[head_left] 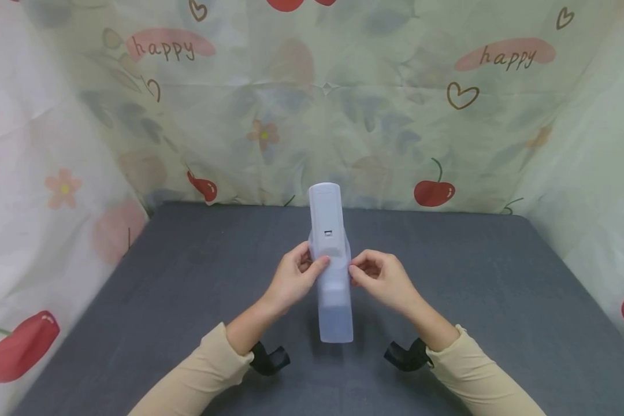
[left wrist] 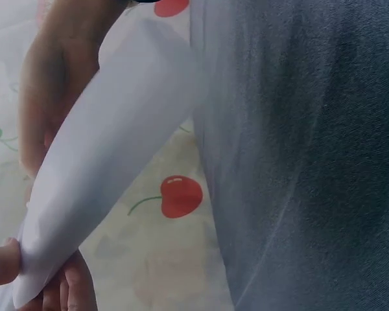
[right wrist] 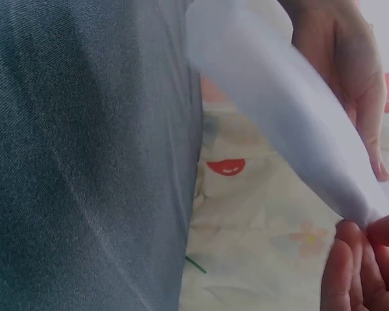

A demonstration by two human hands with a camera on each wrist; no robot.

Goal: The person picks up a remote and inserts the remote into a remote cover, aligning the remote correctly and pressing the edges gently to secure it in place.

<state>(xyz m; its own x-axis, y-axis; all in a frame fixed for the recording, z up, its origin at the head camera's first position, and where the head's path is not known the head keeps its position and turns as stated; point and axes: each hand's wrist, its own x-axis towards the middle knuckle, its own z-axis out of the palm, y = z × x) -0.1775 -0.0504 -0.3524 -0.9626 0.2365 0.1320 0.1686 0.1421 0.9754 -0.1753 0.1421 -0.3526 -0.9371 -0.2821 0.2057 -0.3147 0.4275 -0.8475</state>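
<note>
A long white plastic device (head_left: 325,211) is held up over the table in the head view, its narrow face toward me. That face carries a small dark port, and the end nearest me looks frosted. My left hand (head_left: 293,280) grips its left side, thumb on the face and fingers partly hidden behind. At the opposite edge my right hand (head_left: 387,280) pinches the side between thumb and fingertips. Both wrist views show the device's smooth body (left wrist: 110,142) slanting across, and in the right one the thumb and fingers close at its edge (right wrist: 360,210).
Beneath the hands spreads a dark grey table (head_left: 213,248). A printed curtain (head_left: 338,110) with cherries and hearts stands along its back and sides. Black straps (head_left: 271,359) hang near both wrists, beside the beige sleeves (head_left: 208,364).
</note>
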